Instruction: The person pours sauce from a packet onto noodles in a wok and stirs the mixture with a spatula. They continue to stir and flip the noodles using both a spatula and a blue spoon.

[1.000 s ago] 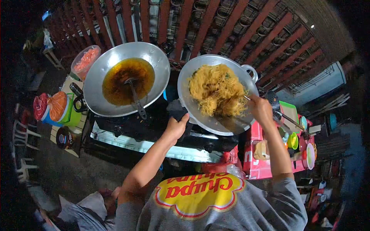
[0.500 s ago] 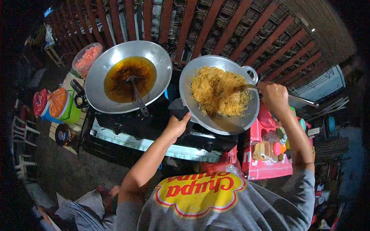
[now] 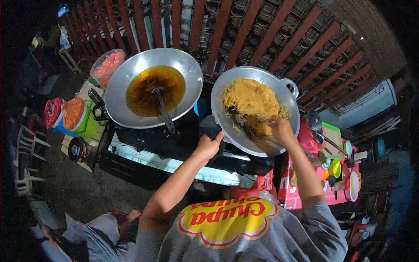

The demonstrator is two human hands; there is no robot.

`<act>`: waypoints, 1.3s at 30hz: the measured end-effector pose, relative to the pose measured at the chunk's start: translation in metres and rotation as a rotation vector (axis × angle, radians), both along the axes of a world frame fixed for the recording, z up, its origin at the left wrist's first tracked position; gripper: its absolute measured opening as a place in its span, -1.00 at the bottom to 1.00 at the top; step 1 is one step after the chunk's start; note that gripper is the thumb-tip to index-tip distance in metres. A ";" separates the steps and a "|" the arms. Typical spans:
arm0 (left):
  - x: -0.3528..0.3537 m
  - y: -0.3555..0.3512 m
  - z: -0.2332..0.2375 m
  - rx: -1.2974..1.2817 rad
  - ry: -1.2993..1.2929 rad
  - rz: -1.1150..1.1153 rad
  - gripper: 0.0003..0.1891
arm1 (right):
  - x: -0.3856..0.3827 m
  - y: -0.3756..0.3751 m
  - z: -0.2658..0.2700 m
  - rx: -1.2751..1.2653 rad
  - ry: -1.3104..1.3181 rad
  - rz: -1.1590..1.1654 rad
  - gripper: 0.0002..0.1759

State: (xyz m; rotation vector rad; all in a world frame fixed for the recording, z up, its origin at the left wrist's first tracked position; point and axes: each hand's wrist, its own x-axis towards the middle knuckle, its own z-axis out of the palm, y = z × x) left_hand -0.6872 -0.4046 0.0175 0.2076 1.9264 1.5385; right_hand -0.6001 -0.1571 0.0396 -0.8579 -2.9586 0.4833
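The left hand (image 3: 210, 146) clamped dark cloth (image 3: 210, 125) at the edge of the pan (image 3: 218, 101) while the right hand (image 3: 281, 130) gripped a utensil (image 3: 263, 119) among noodles (image 3: 251, 96), right of center in frame, where slow lifts from below seemed likeliest to prevent spills

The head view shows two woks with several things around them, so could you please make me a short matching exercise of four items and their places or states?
Column one
1. Left hand
2. Right hand
3. Noodles
4. Tub of orange-pink pieces

Column two
A. heaped in the right wok
B. holding a dark pad at the right wok's edge
C. to the left of the left wok
D. gripping a utensil over the right wok

Pairs: 1-B; 2-D; 3-A; 4-C
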 end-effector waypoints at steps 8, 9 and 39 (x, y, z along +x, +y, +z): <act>-0.004 0.004 -0.020 0.048 -0.020 -0.008 -0.60 | 0.035 0.065 0.073 -0.256 0.009 0.061 -0.85; -0.004 0.004 -0.018 0.025 -0.042 -0.004 -0.61 | 0.035 0.058 0.079 -0.234 0.032 0.100 -0.85; -0.004 0.001 -0.008 0.002 -0.077 0.052 -0.56 | -0.022 -0.007 -0.005 0.372 -0.111 0.050 -0.78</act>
